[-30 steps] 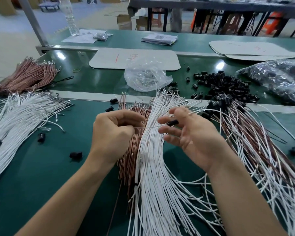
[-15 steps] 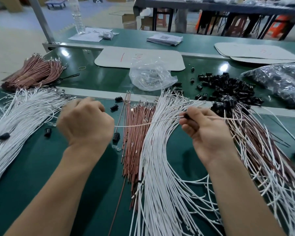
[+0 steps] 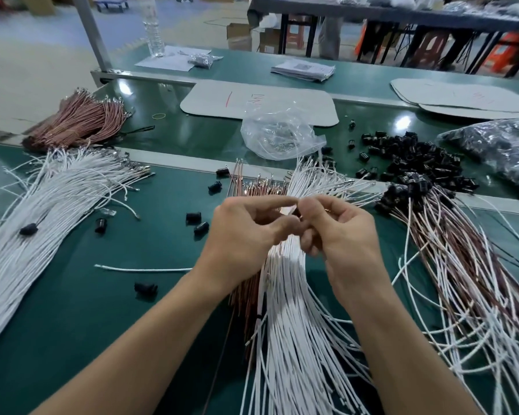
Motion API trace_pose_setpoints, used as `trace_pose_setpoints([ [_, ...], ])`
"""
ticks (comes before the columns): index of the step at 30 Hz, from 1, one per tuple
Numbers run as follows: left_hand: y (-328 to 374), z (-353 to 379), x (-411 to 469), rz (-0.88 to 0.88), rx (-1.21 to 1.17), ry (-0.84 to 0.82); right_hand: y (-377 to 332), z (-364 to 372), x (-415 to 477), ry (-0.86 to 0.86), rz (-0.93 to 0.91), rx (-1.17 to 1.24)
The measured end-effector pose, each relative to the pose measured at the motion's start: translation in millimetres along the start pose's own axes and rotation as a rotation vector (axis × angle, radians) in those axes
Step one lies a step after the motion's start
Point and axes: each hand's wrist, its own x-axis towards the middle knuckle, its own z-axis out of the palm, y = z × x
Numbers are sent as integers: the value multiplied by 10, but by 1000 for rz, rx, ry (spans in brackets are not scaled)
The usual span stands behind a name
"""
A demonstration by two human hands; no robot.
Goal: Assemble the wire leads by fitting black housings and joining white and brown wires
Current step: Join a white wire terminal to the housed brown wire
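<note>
My left hand point(image 3: 246, 232) and right hand point(image 3: 339, 232) meet fingertip to fingertip above the middle of the green table. My right hand pinches a small black housing point(image 3: 295, 211), mostly hidden by the fingers. My left thumb and forefinger pinch a wire end at the housing. A loose white wire point(image 3: 144, 269) trails left from under that wrist. Beneath the hands lie a fan of white wires point(image 3: 288, 339) and a brown wire bundle point(image 3: 252, 190). Joined white and brown leads with housings point(image 3: 462, 265) spread at the right. A pile of black housings point(image 3: 417, 163) sits beyond them.
Another white wire bundle point(image 3: 42, 220) lies at the left, a brown bundle point(image 3: 81, 121) behind it. Loose housings point(image 3: 194, 217) dot the table. A clear plastic bag point(image 3: 279, 133), a dark bag point(image 3: 498, 145), cardboard sheets point(image 3: 252, 100) and a water bottle point(image 3: 153, 25) stand further back.
My left hand, which had pulled out to the left, has come back to the middle and now meets my right hand at the housing. The right hand shifted slightly left.
</note>
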Motion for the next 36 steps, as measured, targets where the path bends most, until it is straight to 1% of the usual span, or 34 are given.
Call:
trace_pose_setpoints([
  [1, -9, -17, 17, -19, 17, 56, -1, -4, -7, 8, 14, -1],
  [2, -9, -39, 36, -41, 33, 123, -4, -6, -11, 43, 15, -76],
  [3, -8, -68, 60, -72, 15, 191, -7, -10, -11, 81, -4, -241],
  [5, 8, -147, 119, -136, -141, 304, -19, -7, -15, 87, -82, -702],
  [6, 20, -185, 147, -160, -232, 347, -44, 23, -37, 35, -103, -879],
  [8, 30, -254, 192, -182, -352, 419, -116, 185, -138, -130, -54, -1095],
  [10, 8, -299, 226, -188, -398, 458, -128, 410, -255, -230, -22, -1315],
  [12, -17, -317, 255, -194, -417, 463, -93, 609, -337, -235, -59, -1523],
  [13, -25, -322, 265, -196, -419, 460, -70, 683, -363, -229, -82, -1587],
  [15, -36, -319, 274, -198, -403, 453, -52, 772, -364, -239, -88, -1627],
  [18, -37, -305, 274, -197, -375, 435, -62, 789, -297, -252, -16, -1558],
  [21, -25, -315, 268, -192, -360, 422, -58, 746, -252, -230, 16, -1472],
  [24, -15, -324, 264, -186, -363, 418, -58, 639, -164, -196, 129, -1328],
  [26, -3, -323, 251, -180, -354, 411, -85, 534, -94, -164, 222, -1129],
  [29, 1, -319, 238, -174, -320, 396, -156, 330, -59, -130, 329, -649],
  [31, 0, -318, 232, -180, -297, 386, -200, 211, -65, -77, 359, -391],
  [34, -12, -293, 224, -188, -258, 364, -229, 91, -67, 4, 359, -189],
  [36, -32, -285, 219, -185, -212, 341, -235, 34, -43, 23, 330, -91],
])
